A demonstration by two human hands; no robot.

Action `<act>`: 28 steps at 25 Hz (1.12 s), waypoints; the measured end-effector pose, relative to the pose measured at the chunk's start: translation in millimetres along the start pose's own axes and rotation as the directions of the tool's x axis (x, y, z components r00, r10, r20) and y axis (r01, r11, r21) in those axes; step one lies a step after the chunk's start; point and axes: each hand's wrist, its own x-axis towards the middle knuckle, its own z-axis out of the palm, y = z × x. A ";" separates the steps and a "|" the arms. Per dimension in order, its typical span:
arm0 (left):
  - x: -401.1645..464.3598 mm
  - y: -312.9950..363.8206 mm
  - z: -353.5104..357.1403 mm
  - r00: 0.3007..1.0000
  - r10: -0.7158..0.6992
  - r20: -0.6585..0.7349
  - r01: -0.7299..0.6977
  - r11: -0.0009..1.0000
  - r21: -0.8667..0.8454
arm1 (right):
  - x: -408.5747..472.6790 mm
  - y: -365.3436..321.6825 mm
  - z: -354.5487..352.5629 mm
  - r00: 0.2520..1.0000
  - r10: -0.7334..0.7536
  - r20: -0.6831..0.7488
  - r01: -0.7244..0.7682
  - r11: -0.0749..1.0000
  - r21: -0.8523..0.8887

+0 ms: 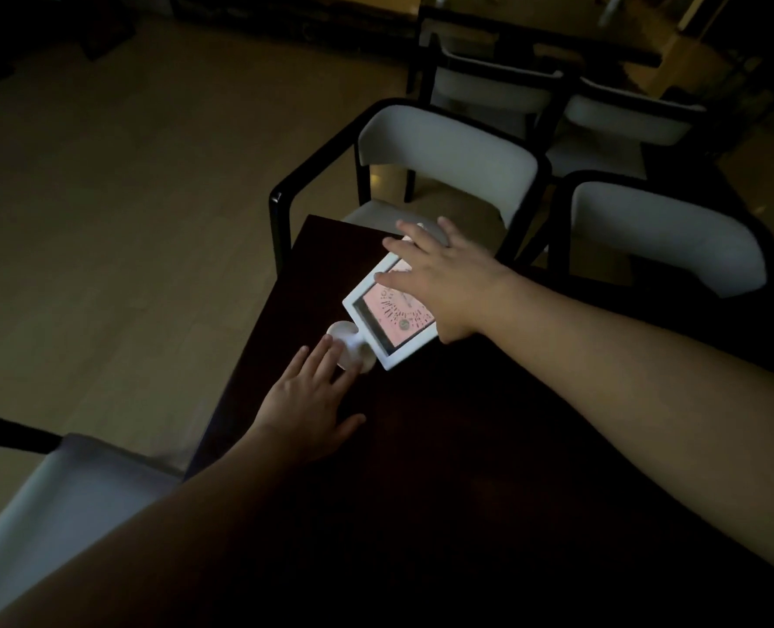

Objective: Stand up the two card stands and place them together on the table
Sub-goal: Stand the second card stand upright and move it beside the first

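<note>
A white card stand (378,326) with a pink printed card lies flat on the dark table (467,446), near its far left corner. Its round white base (349,351) points toward the table's left edge. My left hand (308,410) rests on the table with spread fingers, fingertips touching that base. My right hand (435,283) hovers spread over the far end of the frame, covering part of it. A bit of another white piece (421,231) shows past my right fingers; whether it is the second stand I cannot tell.
Two white-cushioned chairs with black frames (448,156) (661,237) stand at the table's far side. Another pale chair seat (59,505) sits at the near left. Beige floor (127,219) stretches to the left. The room is dim.
</note>
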 end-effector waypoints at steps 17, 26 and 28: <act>-19.0 27.5 24.2 0.994 -0.095 0.058 0.103 0.979 -0.174 | -25.7 -68.5 7.6 0.944 0.060 -0.325 -0.002 0.985 0.175; -31.3 56.4 23.7 0.994 -0.068 0.084 0.084 0.972 -0.218 | -55.7 -98.1 21.0 0.908 0.201 -0.369 -0.119 0.965 0.233; -33.4 54.8 22.1 0.995 -0.060 0.078 0.076 0.972 -0.224 | -66.1 -109.3 26.9 0.893 0.264 -0.366 -0.142 0.934 0.327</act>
